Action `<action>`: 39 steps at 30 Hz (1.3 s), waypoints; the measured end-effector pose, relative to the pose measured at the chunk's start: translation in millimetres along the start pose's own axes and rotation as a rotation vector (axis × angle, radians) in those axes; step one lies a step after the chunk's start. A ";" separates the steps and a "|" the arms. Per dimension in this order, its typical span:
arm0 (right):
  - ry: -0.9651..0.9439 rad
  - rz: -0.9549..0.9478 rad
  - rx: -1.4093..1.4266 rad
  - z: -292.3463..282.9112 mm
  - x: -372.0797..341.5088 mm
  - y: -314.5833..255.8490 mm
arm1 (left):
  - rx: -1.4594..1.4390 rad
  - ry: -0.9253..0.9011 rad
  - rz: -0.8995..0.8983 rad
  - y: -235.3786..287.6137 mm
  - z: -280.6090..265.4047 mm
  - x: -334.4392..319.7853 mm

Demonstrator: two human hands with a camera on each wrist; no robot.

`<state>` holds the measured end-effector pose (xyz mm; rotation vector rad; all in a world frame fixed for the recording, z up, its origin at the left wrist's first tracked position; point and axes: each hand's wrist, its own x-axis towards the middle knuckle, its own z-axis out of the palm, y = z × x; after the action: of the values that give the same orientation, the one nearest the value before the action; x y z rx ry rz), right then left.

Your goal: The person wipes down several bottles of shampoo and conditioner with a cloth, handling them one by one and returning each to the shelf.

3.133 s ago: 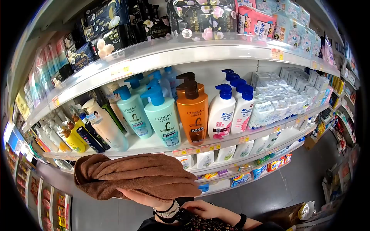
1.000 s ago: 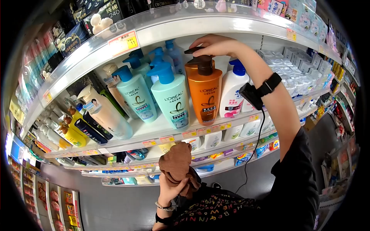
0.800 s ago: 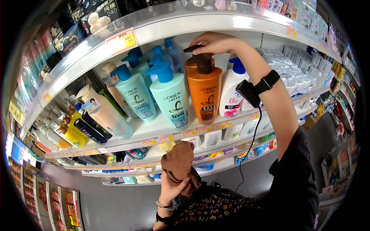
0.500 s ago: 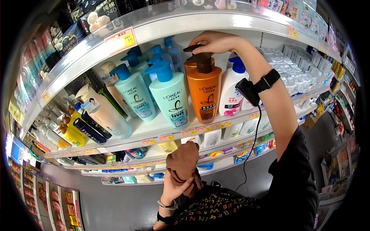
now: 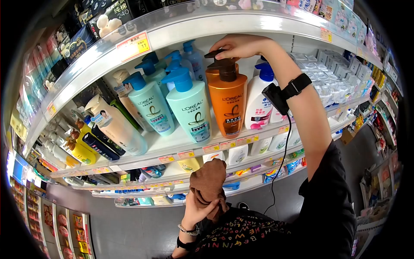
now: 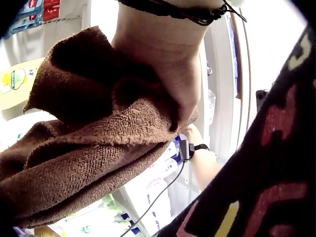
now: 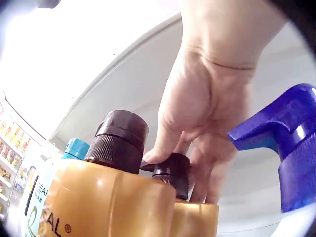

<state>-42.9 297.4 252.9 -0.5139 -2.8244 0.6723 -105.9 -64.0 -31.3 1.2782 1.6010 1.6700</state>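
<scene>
In the head view my left hand point(image 5: 197, 212) holds a bunched brown towel point(image 5: 208, 183) in front of the lower shelves. The left wrist view shows the towel's folds point(image 6: 98, 143) hanging from the curled fingers. My right hand point(image 5: 245, 45) reaches onto the middle shelf, behind the front orange pump bottle point(image 5: 228, 108). In the right wrist view the thumb and fingers grip the dark brown pump head point(image 7: 173, 170) of a second orange pump bottle point(image 7: 195, 217) standing behind the first. The front bottle hides most of that rear bottle.
Turquoise pump bottles point(image 5: 189, 112) stand left of the orange ones. White bottles with blue pumps point(image 5: 257, 101) stand close on the right, under my forearm. The upper shelf edge point(image 5: 258, 21) runs just above my right hand. A black cable point(image 5: 284, 159) hangs from the wrist camera.
My right hand has risen from near my waist to the rear bottle's pump. The towel, earlier spread across my left hand, is bunched, and has lately shifted slightly right.
</scene>
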 end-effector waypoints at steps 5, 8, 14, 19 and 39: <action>0.007 0.001 -0.004 0.2 -1.4 0.0 | 0.018 -0.065 -0.011 2.7 0.6 1.7; 0.038 0.021 -0.011 2.0 -4.7 -5.7 | 0.007 -0.072 -0.017 3.5 1.5 0.7; 0.083 0.013 -0.060 4.0 -2.5 -2.2 | -0.001 -0.065 -0.019 8.1 3.9 1.5; 0.129 -0.021 -0.145 6.3 -3.1 -1.1 | 0.036 -0.101 -0.009 9.8 6.3 2.9; 0.230 -0.101 -0.150 16.3 -4.6 2.3 | 0.083 -0.155 -0.016 7.0 8.9 2.1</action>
<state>-42.2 291.1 237.0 -0.4372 -2.6738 0.3586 -97.4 -59.2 -25.2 1.3962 1.5972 1.4703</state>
